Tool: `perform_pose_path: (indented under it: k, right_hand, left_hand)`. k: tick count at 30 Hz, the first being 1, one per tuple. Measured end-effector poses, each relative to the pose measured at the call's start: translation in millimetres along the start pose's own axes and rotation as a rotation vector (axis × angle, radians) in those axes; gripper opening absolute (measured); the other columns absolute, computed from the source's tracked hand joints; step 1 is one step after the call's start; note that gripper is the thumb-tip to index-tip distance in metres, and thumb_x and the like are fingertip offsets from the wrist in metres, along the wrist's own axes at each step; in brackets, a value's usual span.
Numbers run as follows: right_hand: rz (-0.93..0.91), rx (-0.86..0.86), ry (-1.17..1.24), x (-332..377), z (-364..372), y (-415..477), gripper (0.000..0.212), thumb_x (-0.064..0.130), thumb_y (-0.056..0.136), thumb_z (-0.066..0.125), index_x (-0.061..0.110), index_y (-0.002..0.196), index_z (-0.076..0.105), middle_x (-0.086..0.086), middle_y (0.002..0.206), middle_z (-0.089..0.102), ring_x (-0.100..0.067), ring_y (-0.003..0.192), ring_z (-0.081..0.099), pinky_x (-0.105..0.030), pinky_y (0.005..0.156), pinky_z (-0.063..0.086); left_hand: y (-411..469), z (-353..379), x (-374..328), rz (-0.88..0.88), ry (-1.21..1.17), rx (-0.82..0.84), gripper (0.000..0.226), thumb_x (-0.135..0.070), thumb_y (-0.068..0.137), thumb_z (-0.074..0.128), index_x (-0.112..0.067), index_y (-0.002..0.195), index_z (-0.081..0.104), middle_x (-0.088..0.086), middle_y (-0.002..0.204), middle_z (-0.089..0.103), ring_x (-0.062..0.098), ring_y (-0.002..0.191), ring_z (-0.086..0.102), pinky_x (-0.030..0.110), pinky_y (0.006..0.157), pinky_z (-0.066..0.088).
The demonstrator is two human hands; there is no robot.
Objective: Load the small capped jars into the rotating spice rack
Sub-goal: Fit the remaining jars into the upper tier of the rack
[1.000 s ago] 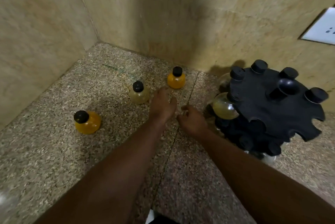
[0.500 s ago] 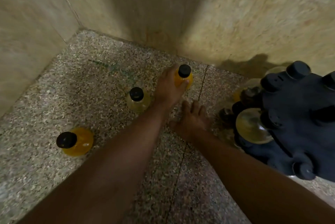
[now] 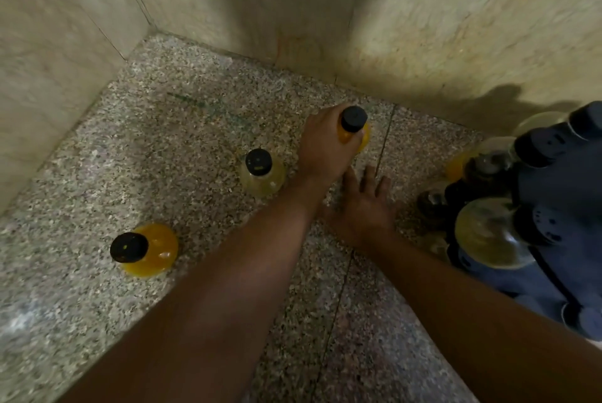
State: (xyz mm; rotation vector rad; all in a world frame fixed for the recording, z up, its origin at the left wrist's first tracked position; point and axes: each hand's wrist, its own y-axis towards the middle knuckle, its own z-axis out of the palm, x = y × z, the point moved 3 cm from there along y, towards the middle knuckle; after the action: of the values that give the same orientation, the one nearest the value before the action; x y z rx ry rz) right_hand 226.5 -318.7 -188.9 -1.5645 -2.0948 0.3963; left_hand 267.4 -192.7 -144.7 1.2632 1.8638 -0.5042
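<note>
view from above of a speckled grey granite surface (image 3: 169,155) set in a corner of beige marble walls (image 3: 456,28). the person's left hand (image 3: 325,148) reaches forward and wraps its fingers and thumb around a small round orange-filled jar with a black cap (image 3: 354,119), gripping it just below the cap. this jar is on or just above the granite, near the back wall; which of the two cannot be told. the right hand (image 3: 361,207) lies palm down on the granite just beside the left wrist, fingers straight and spread, holding nothing.

a second small jar, pale yellow with a black cap (image 3: 262,174), stands upright just to the left of the left wrist. a third jar, orange with a black cap (image 3: 146,249), stands well apart, nearer the left edge.

at the right edge sits a dark blue-black plastic spice rack with round notches (image 3: 563,217). a clear, pale yellow jar (image 3: 492,236) hangs in its side, facing the right hand, with more capped jars blurred behind it.
</note>
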Motion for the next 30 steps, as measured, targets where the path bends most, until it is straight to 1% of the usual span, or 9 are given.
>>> perform_pose_path:
  k: [2, 6, 12, 16, 18, 20, 23, 26, 30]
  right_hand:
    - [-0.021, -0.018, 0.035, -2.8, -1.4, -6.7, 0.093, 0.077, 0.090, 0.038, 0.034, 0.161, -0.004, -0.009, 0.169, -0.018, -0.044, 0.152, -0.019, -0.077, 0.113, 0.004]
    - [-0.051, -0.040, 0.071, -2.3, -3.5, -29.0, 0.082, 0.065, 0.097, 0.038, 0.032, 0.161, 0.000, -0.012, 0.170, -0.011, -0.041, 0.154, -0.013, -0.068, 0.119, 0.003]
    - [-0.141, -0.040, 0.191, -4.1, -14.5, -75.6, 0.077, 0.056, 0.100, 0.041, 0.021, 0.162, 0.012, -0.018, 0.169, 0.007, -0.041, 0.155, 0.005, -0.058, 0.120, 0.022]
    - [-0.184, -0.173, 0.289, -21.3, -21.1, -110.4, 0.067, 0.051, 0.097, 0.051, 0.020, 0.154, 0.034, -0.014, 0.157, 0.038, -0.036, 0.142, 0.039, -0.049, 0.108, 0.043]
    - [-0.190, -0.267, 0.319, -34.7, -27.4, -131.8, 0.058, 0.048, 0.096, 0.052, 0.022, 0.148, 0.044, -0.011, 0.147, 0.051, -0.032, 0.131, 0.051, -0.043, 0.098, 0.049]
    - [-0.191, -0.334, 0.367, -49.0, -34.1, -153.7, 0.051, 0.044, 0.096, 0.052, 0.022, 0.141, 0.051, -0.009, 0.137, 0.060, -0.029, 0.121, 0.059, -0.039, 0.090, 0.052]
    - [-0.147, -0.380, 0.484, -74.2, -40.2, -187.2, 0.040, 0.043, 0.095, 0.051, 0.022, 0.128, 0.062, -0.004, 0.122, 0.068, -0.028, 0.109, 0.065, -0.036, 0.082, 0.053]
    - [-0.080, -0.434, 0.627, -95.0, -44.0, -214.2, 0.023, 0.041, 0.094, 0.053, 0.022, 0.094, 0.066, 0.003, 0.089, 0.070, -0.023, 0.084, 0.065, -0.037, 0.071, 0.054]
    - [-0.033, -0.493, 0.846, -136.3, -44.5, -254.1, 0.021, 0.043, 0.095, 0.055, 0.028, 0.093, 0.071, 0.011, 0.084, 0.068, -0.009, 0.078, 0.062, -0.029, 0.066, 0.045]
  left_hand:
    - [-7.4, -5.8, -4.8, -0.017, -0.002, -0.032, 0.051, -0.035, 0.089, 0.073, -0.019, 0.135, 0.057, 0.003, 0.134, 0.059, 0.026, 0.125, 0.050, 0.039, 0.105, 0.044]
    - [-24.4, -17.5, -13.9, -0.018, -0.006, -0.055, 0.050, -0.040, 0.088, 0.072, -0.022, 0.133, 0.058, 0.000, 0.130, 0.061, 0.023, 0.121, 0.054, 0.041, 0.100, 0.049]
    - [-60.5, -37.0, -50.6, 0.030, -0.012, -0.142, 0.048, -0.042, 0.086, 0.071, -0.023, 0.129, 0.061, 0.000, 0.123, 0.065, 0.022, 0.115, 0.058, 0.039, 0.094, 0.051]
    - [-90.3, -41.9, -73.0, 0.061, 0.016, -0.182, 0.051, -0.042, 0.083, 0.075, -0.021, 0.127, 0.063, 0.001, 0.121, 0.066, 0.021, 0.113, 0.059, 0.033, 0.093, 0.050]
    - [-111.7, -43.0, -87.1, 0.087, 0.026, -0.213, 0.052, -0.040, 0.082, 0.077, -0.020, 0.128, 0.063, 0.002, 0.123, 0.065, 0.019, 0.115, 0.056, 0.025, 0.091, 0.044]
    - [-134.0, -42.0, -100.3, 0.095, 0.023, -0.233, 0.054, -0.038, 0.081, 0.079, -0.019, 0.128, 0.063, 0.003, 0.122, 0.066, 0.020, 0.115, 0.055, 0.025, 0.090, 0.043]
    - [-166.5, -36.5, -115.3, 0.114, 0.004, -0.251, 0.053, -0.041, 0.079, 0.078, -0.018, 0.124, 0.066, 0.003, 0.118, 0.068, 0.022, 0.113, 0.058, 0.033, 0.091, 0.050]
    - [-194.9, -29.1, -126.3, 0.105, -0.008, -0.244, 0.053, -0.040, 0.079, 0.079, -0.016, 0.124, 0.066, 0.004, 0.116, 0.067, 0.024, 0.113, 0.057, 0.033, 0.090, 0.049]
    - [-244.2, -15.4, -152.1, 0.124, -0.022, -0.235, 0.051, -0.039, 0.077, 0.081, -0.016, 0.120, 0.067, 0.003, 0.114, 0.068, 0.022, 0.111, 0.057, 0.035, 0.090, 0.050]
